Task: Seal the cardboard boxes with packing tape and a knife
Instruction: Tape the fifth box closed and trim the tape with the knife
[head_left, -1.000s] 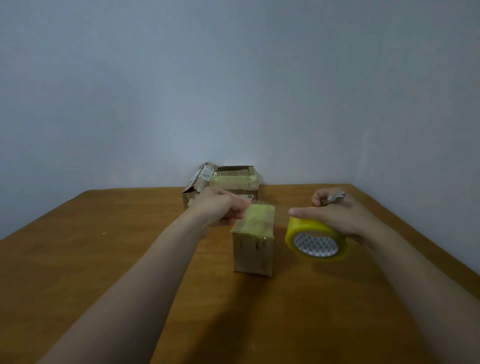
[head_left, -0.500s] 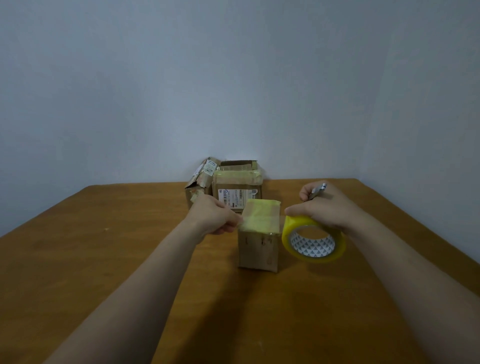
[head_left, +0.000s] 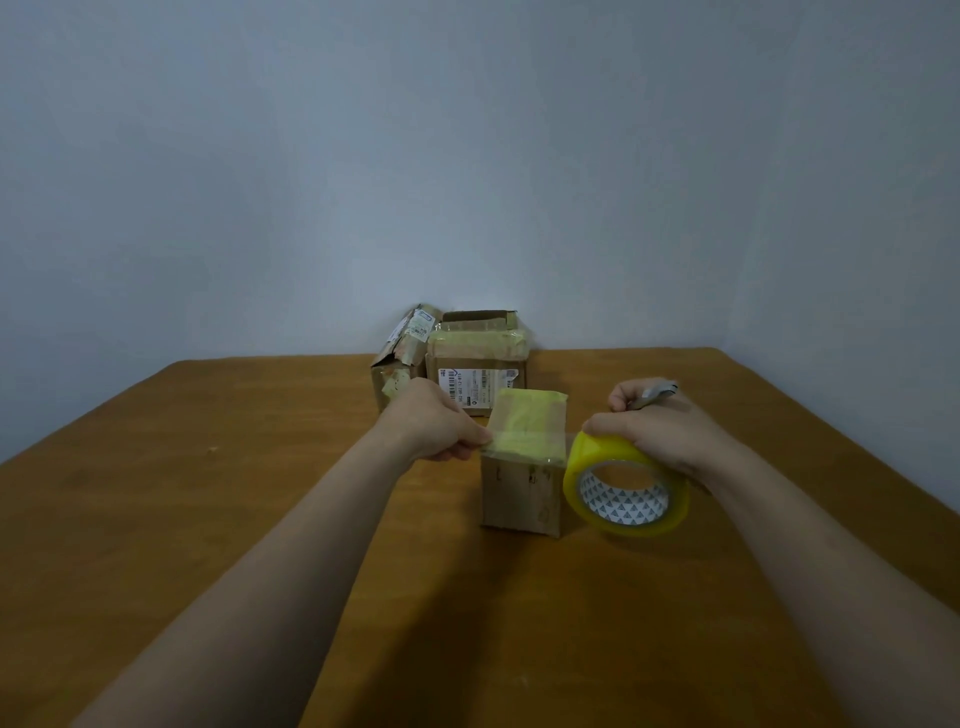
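Head view: tape strip (head_left: 524, 441) drawn across the small box (head_left: 519, 491)
I see the tape roll (head_left: 626, 488) has closed in beside the box on the table (head_left: 208, 519); the left hand (head_left: 441, 426) pinches the strip at its left edge, the right hand (head_left: 662, 434) grips roll and knife (head_left: 657, 391), so cutting looks next; the rear box (head_left: 480, 345) label (head_left: 465, 385) shows barcodes, text unreadable
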